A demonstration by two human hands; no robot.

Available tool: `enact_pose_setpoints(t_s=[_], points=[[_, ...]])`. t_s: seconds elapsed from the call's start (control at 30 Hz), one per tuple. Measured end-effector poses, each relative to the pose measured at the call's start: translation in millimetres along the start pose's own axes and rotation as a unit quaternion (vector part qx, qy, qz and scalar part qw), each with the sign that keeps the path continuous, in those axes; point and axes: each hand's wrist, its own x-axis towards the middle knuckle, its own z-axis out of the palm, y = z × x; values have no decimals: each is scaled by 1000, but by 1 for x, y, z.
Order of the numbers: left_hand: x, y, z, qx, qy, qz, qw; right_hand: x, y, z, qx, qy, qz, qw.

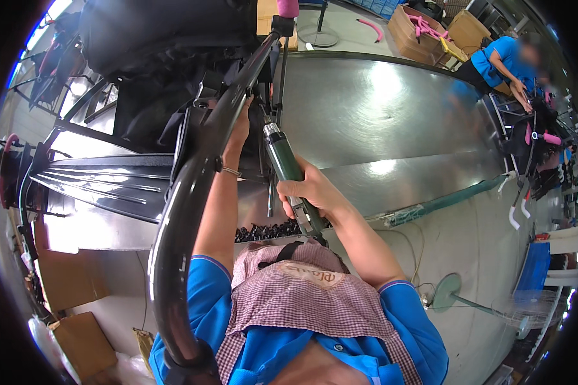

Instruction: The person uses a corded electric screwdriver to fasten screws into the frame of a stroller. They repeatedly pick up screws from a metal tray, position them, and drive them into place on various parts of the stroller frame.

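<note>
My right hand [313,191] is wrapped round a dark green power screwdriver [282,156]. Its silver nose points up and away from me, and its tip reaches the metal bars of a black tubular frame [196,151], which looks like a stroller's. My left hand [239,127] is at the frame, just left of the screwdriver's tip. The thick tube and joint parts cover its fingers, so its grip is hidden. Black fabric [144,109] hangs on the frame beyond, and a ribbed black plastic panel [109,183] juts out to the left.
Underneath lies a shiny metal table [392,122]. Many small black parts [266,231] are heaped at its near edge. A co-worker [504,64] handles another frame at far right. Cardboard boxes [411,35] stand at the back; a fan [526,310] is at lower right.
</note>
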Motion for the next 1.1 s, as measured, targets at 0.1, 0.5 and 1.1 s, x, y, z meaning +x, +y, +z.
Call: enact_pose_setpoints(t_s=[0.1,0.5,1.1], points=[[0,-11,-7,-134,-20,-47,990,7,-4,9,1,9,5,1000],[1,19,-14,-324,-117,-131,930,22,-13,28,30,52,29,998],[13,38,-7,-361,-90,-214,903,42,-4,58,73,92,5,993]])
